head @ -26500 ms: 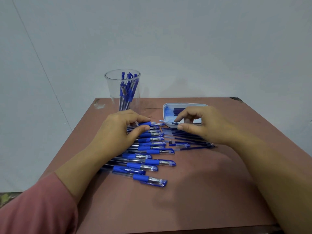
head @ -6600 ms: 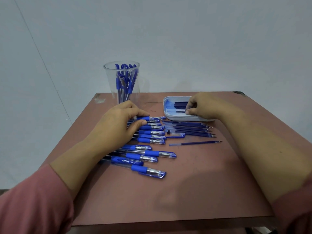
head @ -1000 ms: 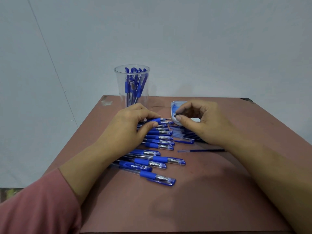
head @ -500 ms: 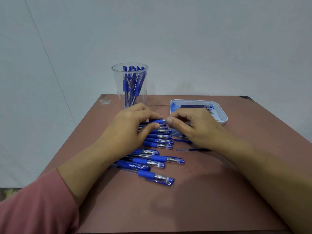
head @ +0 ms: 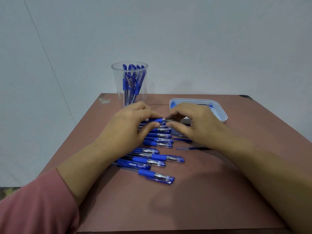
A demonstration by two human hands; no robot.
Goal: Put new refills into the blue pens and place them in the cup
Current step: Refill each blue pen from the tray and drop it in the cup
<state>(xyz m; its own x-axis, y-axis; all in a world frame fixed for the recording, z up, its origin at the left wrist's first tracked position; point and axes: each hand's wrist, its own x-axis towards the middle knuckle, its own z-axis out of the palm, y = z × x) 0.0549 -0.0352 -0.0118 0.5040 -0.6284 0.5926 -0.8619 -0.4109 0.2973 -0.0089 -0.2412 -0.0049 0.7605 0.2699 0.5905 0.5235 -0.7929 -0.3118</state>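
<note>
My left hand grips a blue pen by its blue grip, held level just above the row of pens. My right hand faces it, thumb and forefinger curled round the pen's thin metal tip. Several more blue capped pens lie side by side on the table below my hands. A clear plastic cup stands behind my left hand with several blue pens upright in it. Loose refills lie under my right wrist.
A white tray stained with blue ink sits at the back right, partly hidden by my right hand. The reddish-brown table ends at a pale wall behind the cup. My pink sleeve shows at the lower left.
My right hand came from the tray to the tip of the pen in my left hand and now works at it. My left hand has stayed on the pen.
</note>
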